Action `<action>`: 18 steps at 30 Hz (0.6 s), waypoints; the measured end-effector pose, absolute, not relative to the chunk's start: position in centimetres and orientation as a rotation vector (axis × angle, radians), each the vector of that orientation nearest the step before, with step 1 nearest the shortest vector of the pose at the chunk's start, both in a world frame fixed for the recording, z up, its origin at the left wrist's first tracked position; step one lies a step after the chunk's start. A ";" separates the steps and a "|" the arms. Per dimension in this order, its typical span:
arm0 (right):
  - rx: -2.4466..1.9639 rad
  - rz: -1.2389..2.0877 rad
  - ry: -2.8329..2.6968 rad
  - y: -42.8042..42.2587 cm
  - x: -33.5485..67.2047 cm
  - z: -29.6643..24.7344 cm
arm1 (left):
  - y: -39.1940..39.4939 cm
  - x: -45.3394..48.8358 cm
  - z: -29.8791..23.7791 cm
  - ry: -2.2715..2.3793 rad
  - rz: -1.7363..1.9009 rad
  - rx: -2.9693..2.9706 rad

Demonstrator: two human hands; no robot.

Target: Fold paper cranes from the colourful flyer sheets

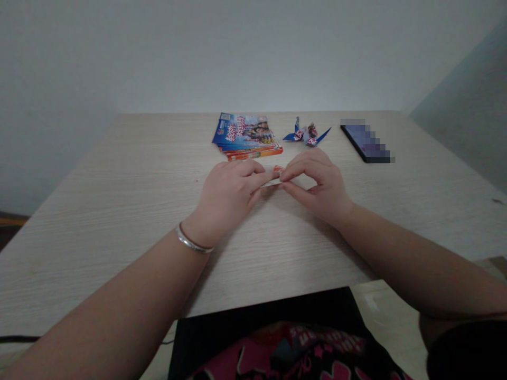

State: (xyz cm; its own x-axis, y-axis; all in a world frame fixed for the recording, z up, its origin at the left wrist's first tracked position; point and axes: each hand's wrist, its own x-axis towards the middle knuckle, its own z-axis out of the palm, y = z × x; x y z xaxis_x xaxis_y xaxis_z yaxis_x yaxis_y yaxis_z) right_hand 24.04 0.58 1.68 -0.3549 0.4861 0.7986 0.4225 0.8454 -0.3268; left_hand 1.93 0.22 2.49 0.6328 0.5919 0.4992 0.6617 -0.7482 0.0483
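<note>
Between my hands, low over the middle of the table, is a small piece of folded paper point(271, 182), white with some orange print. Its left part lies under the fingers of my left hand point(233, 187), which close over it. The thumb and fingertips of my right hand point(319, 182) pinch its right end. Most of the paper is hidden by my fingers, so its full shape does not show. Just beyond my right hand sits a blue and white folded paper crane point(307, 134). Past my left hand lies a stack of printed leaflets point(247, 132), blue on top with orange ones beneath.
A phone point(366, 142), partly blurred out, lies at the right back of the pale wooden table point(130, 211). A white wall point(253, 53) rises behind. A black flat object point(261, 309) is at the near edge, and a black cable point(19, 339) runs at the lower left.
</note>
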 end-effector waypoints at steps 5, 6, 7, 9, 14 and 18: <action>-0.666 0.050 -2.027 0.6 24.2 1.8 | 0.2 1.9 2.5 -1.053 -0.748 -2.694; -0.671 0.043 -2.024 0.7 24.2 1.8 | 0.2 1.9 2.5 -1.058 -0.753 -2.690; -0.680 0.035 -2.021 0.7 24.2 1.7 | 0.2 1.9 2.5 -1.061 -0.761 -2.687; -0.691 0.015 -2.019 0.8 24.3 1.6 | 0.3 1.9 2.5 -1.059 -0.769 -2.679; -0.684 -0.040 -2.020 1.1 24.4 1.4 | 0.2 1.9 2.6 -1.070 -0.766 -2.653; -0.697 -0.117 -2.038 1.4 24.8 1.2 | 0.2 2.0 2.8 -1.075 -0.761 -2.647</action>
